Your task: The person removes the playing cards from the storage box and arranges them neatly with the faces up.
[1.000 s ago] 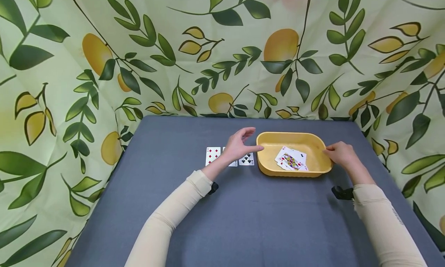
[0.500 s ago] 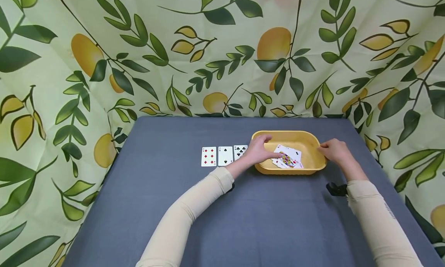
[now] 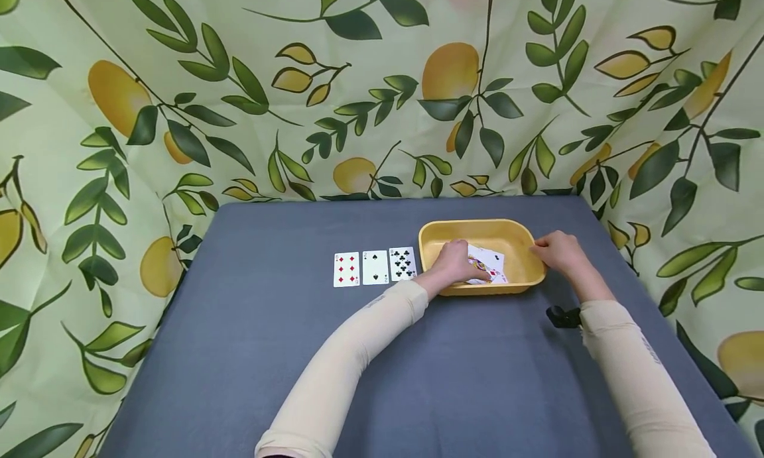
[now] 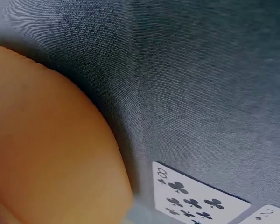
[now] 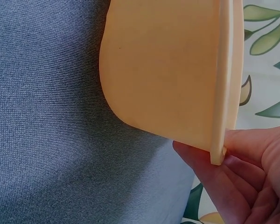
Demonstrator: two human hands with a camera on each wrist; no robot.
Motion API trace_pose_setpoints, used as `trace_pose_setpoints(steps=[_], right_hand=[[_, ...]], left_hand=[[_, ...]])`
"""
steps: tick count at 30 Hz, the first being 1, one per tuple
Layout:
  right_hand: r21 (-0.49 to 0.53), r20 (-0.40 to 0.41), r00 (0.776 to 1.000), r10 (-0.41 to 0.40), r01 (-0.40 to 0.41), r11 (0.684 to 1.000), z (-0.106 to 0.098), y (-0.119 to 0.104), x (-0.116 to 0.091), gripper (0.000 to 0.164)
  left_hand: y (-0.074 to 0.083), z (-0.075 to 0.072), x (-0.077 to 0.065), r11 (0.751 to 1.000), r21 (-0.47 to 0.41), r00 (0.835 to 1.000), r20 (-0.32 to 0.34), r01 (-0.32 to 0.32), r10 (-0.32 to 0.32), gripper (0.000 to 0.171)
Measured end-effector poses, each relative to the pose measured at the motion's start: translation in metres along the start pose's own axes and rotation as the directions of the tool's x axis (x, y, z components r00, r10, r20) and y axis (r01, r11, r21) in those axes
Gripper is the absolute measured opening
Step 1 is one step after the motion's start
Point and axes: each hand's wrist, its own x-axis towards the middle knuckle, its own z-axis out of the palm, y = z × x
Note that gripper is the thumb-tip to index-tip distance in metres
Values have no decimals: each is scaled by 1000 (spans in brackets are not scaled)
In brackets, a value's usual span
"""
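Observation:
In the head view, a yellow plastic basin stands on the table with a small loose pile of playing cards inside, a face card among them. My left hand is down in the basin over the left part of this pile, thumb spread apart from the fingers and cards showing between; the fingertips are partly hidden. My right hand pinches the basin's right end. The right wrist view shows its thumb and fingers on either side of the rim. In the left wrist view, the basin's outer wall hides the left hand.
Left of the basin, three cards lie face up in a row: a six of diamonds, a two of spades and an eight of clubs. Fabric with a leaf and fruit print hangs behind the grey-blue table.
My left hand has moved right, from beside the basin's left rim, over it and down to the cards inside. The right hand keeps its pinch on the rim. The head view has shifted slightly.

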Motion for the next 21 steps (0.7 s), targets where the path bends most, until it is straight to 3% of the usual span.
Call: trace_pose_setpoints(steps=[3,10,14,20,21], right_hand=[[1,-8,1000,4,-4,1000,0,-1,1,37],[1,-16,1000,0,0,1000,2,-2,0,35],[8,-27,1000,-1,1,1000,2,-3,0,36],[10,-34,999,5,-5,1000,1,-2,-1,34],[11,-36,999,5,-4,1000,1,-2,-1,33]], left_hand=[[3,6,4,997,74,1000,15,20,-21,52],[13,17,4,984,164,998,16,64,-68,64],[15,20,7,975,217,999,9,44,-47,65],[14,22,12,968,251,998,62,8,-24,61],[8,30,18,970,243,999,41,-8,-3,62]])
